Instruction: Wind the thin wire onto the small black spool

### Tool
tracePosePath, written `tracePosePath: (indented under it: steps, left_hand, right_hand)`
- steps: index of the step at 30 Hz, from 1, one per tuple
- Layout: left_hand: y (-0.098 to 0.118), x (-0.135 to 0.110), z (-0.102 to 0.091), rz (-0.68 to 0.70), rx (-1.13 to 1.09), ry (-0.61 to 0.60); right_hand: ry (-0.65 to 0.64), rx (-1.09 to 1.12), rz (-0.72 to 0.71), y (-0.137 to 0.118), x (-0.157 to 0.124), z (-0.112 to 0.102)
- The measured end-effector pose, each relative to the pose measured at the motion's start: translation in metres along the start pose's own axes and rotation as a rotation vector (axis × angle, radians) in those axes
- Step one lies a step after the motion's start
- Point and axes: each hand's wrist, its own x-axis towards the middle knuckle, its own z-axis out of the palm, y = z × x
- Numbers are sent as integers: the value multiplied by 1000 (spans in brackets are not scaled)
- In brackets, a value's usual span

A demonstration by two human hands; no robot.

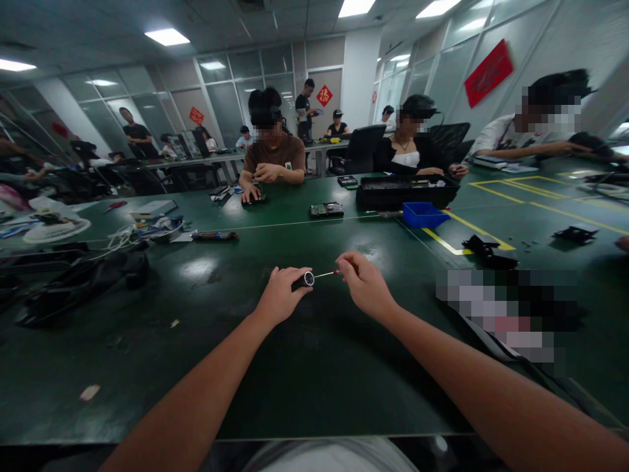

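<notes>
Ceiling panels [167,37] glare off the dim green tabletop [275,400], while outer edges blur and stretch.

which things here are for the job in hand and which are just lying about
In the job, it seems:
- dark cylinder, in the left grip
- thin metal rod, in the right grip

Apparently just lying about:
- blue tray
- pale scrap
- white cable
</notes>
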Motion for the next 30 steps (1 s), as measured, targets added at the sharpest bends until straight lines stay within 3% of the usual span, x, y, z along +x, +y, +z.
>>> tracePosePath:
  steps: [5, 8, 12, 16, 19, 22, 30]
  left_hand:
    - [-3, 1, 1, -11, 2, -3]
    - [-3, 0, 2, -8, -5, -9]
    - [0, 0, 1, -25, 6, 16]
    - [2, 1, -5, 58, 49, 108]
    - [-2, 3, -6, 41, 110, 72]
    - [-8, 4, -4, -26, 122, -7]
    - [-5, 2, -1, 7, 65, -2]
  right_hand:
    - [-39, 48, 7, -2, -4, 2]
    - [7, 79, 30, -4, -6, 3]
    - [59, 284, 101, -4, -3, 6]
    - [49, 681, 323, 5, 6, 7]
    - [76, 723, 475, 14, 11, 6]
    - [132, 670, 445, 18, 11, 7]
    - [115, 609, 268, 18, 8, 13]
